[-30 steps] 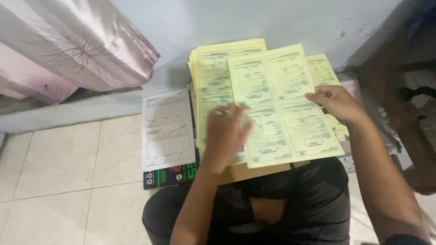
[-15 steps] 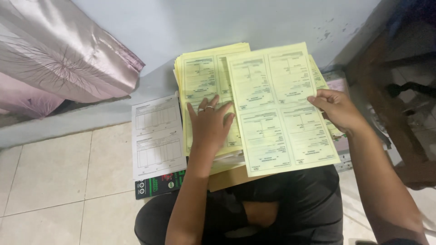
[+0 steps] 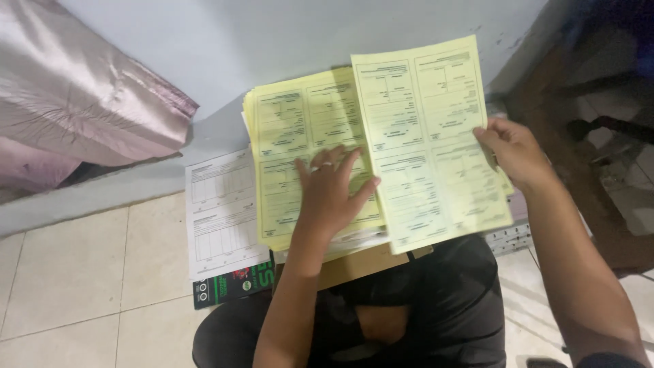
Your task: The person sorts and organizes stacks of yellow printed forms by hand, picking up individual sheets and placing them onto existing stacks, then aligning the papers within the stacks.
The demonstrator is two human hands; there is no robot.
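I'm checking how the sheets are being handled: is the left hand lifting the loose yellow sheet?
No. The left hand lies flat on the yellow stack, while the right hand holds the loose yellow sheet up by its edge.

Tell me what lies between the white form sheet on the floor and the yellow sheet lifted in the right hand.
In the head view, the stack of yellow forms lies between the white sheet and the lifted yellow sheet, with the left hand flat on it.
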